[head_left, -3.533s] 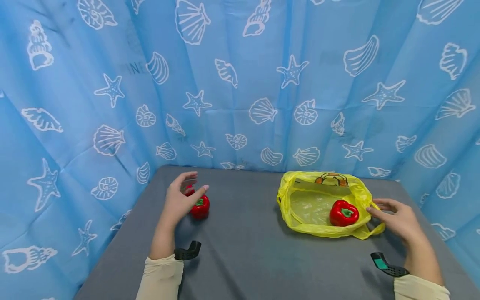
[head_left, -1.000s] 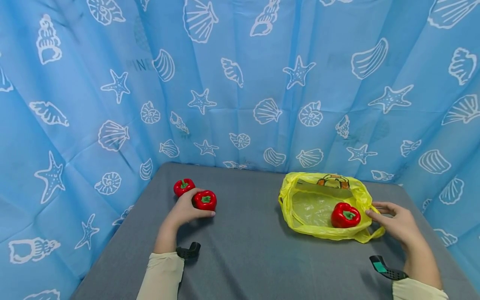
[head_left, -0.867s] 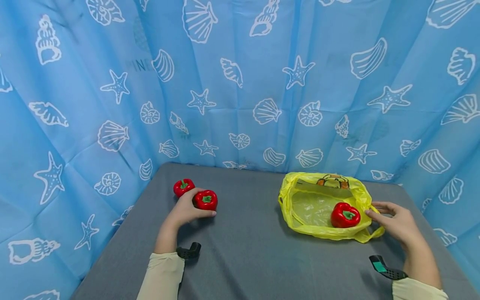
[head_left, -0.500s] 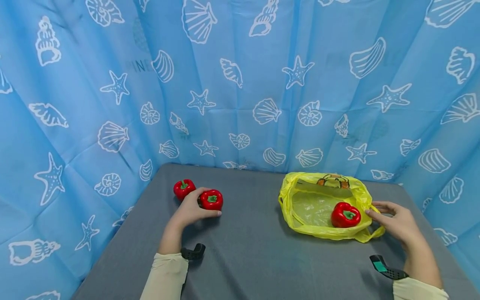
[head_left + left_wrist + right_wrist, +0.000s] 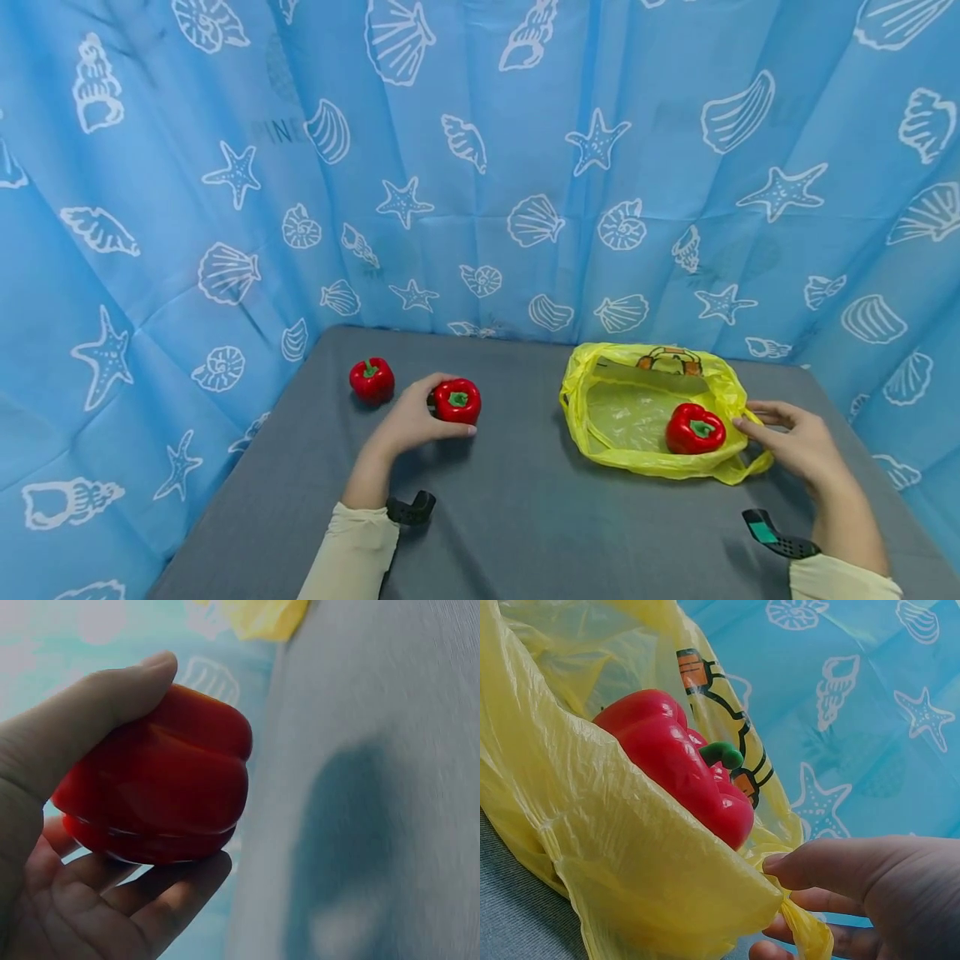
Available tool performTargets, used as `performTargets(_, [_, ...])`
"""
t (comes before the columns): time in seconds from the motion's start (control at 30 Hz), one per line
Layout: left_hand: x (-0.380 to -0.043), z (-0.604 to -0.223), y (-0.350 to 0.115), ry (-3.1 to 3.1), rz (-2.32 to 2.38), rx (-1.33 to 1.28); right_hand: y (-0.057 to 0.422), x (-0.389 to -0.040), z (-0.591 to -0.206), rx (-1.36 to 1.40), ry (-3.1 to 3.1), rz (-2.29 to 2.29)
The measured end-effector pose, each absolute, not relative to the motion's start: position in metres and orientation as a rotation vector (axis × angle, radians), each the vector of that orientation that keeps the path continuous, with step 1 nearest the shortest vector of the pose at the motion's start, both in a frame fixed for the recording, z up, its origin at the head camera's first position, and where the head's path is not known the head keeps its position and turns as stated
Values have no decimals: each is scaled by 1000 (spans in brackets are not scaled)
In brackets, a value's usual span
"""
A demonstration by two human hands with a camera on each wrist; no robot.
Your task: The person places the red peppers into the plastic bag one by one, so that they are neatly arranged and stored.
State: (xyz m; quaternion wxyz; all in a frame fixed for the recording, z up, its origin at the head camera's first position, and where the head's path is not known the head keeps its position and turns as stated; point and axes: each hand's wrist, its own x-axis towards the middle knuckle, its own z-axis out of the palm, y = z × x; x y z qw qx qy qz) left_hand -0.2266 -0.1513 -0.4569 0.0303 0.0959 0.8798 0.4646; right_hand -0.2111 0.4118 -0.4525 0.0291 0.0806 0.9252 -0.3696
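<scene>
My left hand (image 5: 415,418) grips a red bell pepper (image 5: 458,401) with a green stem, thumb on the near side and fingers round the far side. In the left wrist view the held bell pepper (image 5: 165,780) is up off the table, its shadow falling apart from it. A yellow plastic bag (image 5: 600,454) lies with its mouth spread wide, and a second bell pepper (image 5: 695,428) rests inside at the right. My right hand (image 5: 795,439) pinches the bag's handle (image 5: 804,930) between thumb and fingers. Another red bell pepper (image 5: 372,381) sits behind my left hand.
The grey table (image 5: 540,517) runs up to a blue curtain (image 5: 480,208) with white shells and starfish, which closes off the back and both sides. Dark bands (image 5: 411,507) with camera mounts sit at both wrists.
My left hand reached to the peppers, took hold of the nearer one, and has carried it rightward, away from the other. My right hand stays at the bag's right edge.
</scene>
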Motion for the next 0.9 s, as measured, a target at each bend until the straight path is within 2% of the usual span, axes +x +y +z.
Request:
performTargets(0.47, [-227, -449, -109, 2645, 1452, 481, 411, -207, -450, 215, 2866, -1148])
performTargets(0.9, [-228, -436, -51, 2534, 1506, 690, 412, -207, -450, 208, 2863, -1135])
